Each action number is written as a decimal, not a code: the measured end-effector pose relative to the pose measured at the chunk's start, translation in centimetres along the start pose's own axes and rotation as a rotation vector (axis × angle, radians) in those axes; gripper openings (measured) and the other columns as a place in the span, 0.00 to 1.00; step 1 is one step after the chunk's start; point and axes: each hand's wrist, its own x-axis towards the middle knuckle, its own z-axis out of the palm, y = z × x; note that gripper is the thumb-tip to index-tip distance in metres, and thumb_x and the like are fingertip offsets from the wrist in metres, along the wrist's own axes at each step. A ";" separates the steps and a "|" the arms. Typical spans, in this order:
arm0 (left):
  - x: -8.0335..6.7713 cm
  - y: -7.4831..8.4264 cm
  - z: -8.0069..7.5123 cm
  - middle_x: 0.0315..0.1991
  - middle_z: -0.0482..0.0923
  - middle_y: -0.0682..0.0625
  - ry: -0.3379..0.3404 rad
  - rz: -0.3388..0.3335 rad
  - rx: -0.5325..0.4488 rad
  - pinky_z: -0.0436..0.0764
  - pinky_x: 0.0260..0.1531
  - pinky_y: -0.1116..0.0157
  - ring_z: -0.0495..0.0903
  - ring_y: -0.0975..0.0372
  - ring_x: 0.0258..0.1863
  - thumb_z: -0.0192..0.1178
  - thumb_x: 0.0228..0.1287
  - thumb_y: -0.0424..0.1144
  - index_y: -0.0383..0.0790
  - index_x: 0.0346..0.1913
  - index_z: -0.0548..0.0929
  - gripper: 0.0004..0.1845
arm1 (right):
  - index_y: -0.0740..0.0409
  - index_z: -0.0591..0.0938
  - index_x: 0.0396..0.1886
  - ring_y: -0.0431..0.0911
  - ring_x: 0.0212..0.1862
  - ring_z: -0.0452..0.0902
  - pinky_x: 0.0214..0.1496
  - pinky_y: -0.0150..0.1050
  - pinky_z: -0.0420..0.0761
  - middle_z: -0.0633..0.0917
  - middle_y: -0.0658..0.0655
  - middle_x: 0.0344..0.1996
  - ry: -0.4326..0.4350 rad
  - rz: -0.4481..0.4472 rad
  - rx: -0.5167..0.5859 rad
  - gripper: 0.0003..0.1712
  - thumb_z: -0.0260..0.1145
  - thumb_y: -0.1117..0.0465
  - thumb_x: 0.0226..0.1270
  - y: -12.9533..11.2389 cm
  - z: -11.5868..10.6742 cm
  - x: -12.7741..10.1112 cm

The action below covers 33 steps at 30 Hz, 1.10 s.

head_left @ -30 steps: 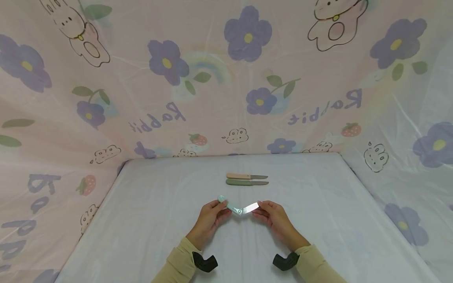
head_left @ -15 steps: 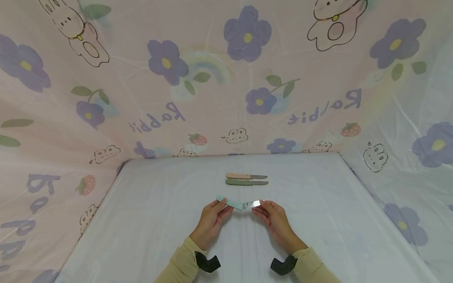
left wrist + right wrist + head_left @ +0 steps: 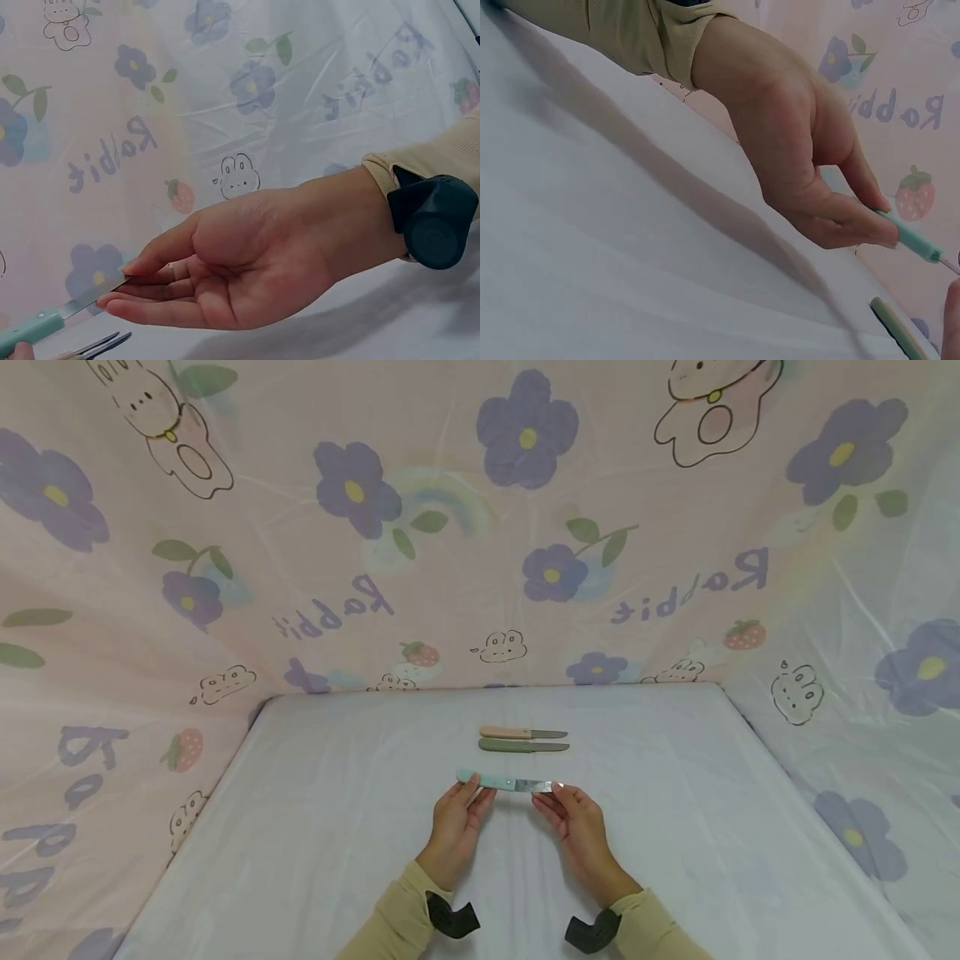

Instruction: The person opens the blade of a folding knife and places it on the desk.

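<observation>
A mint-handled folding knife (image 3: 504,782) is held level and straight above the white sheet, handle to the left, blade to the right. My left hand (image 3: 472,789) pinches the handle (image 3: 915,240) between thumb and fingers. My right hand (image 3: 553,792) pinches the blade's tip, thumb on top and fingers beneath, as the left wrist view shows at the right hand's fingertips (image 3: 124,281). The mint handle (image 3: 30,331) pokes in at that view's lower left.
Two more knives lie side by side just beyond my hands: one with a tan handle (image 3: 522,733), one with an olive handle (image 3: 522,746), blades pointing right. The white sheet (image 3: 675,827) is walled on three sides by a pink flowered curtain (image 3: 450,568).
The knife was bent in a V at its hinge; it now lies straight. Both hands have moved a little forward with it.
</observation>
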 end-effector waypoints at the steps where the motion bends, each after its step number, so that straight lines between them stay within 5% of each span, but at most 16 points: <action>1: 0.0 0.0 0.1 0.44 0.70 0.39 0.005 0.002 -0.002 0.75 0.51 0.60 0.79 0.54 0.43 0.55 0.65 0.27 0.25 0.50 0.67 0.15 | 0.70 0.68 0.43 0.50 0.42 0.82 0.51 0.43 0.77 0.80 0.64 0.40 0.000 -0.002 0.007 0.11 0.56 0.65 0.69 0.1 0.0 0.0; 13: 0.1 -0.1 0.2 0.52 0.68 0.36 -0.032 -0.051 0.051 0.74 0.52 0.61 0.76 0.52 0.49 0.56 0.66 0.31 0.29 0.52 0.66 0.16 | 0.71 0.70 0.47 0.50 0.43 0.81 0.51 0.43 0.77 0.80 0.64 0.41 0.083 0.079 0.022 0.14 0.58 0.65 0.68 -0.3 -0.9 0.4; 22: 0.3 0.2 0.3 0.45 0.75 0.39 -0.105 -0.078 0.118 0.74 0.53 0.61 0.78 0.54 0.47 0.55 0.66 0.30 0.27 0.51 0.68 0.14 | 0.71 0.70 0.47 0.48 0.42 0.82 0.52 0.41 0.77 0.82 0.61 0.37 0.074 0.111 -0.020 0.15 0.59 0.66 0.67 -1.8 -1.7 1.1; 33: 1.7 0.6 -0.1 0.50 0.75 0.34 -0.200 -0.099 0.336 0.74 0.53 0.61 0.79 0.55 0.48 0.54 0.67 0.31 0.22 0.57 0.68 0.20 | 0.74 0.63 0.58 0.47 0.44 0.81 0.55 0.41 0.75 0.82 0.61 0.38 0.028 0.233 -0.043 0.21 0.54 0.67 0.70 -3.9 -2.4 2.2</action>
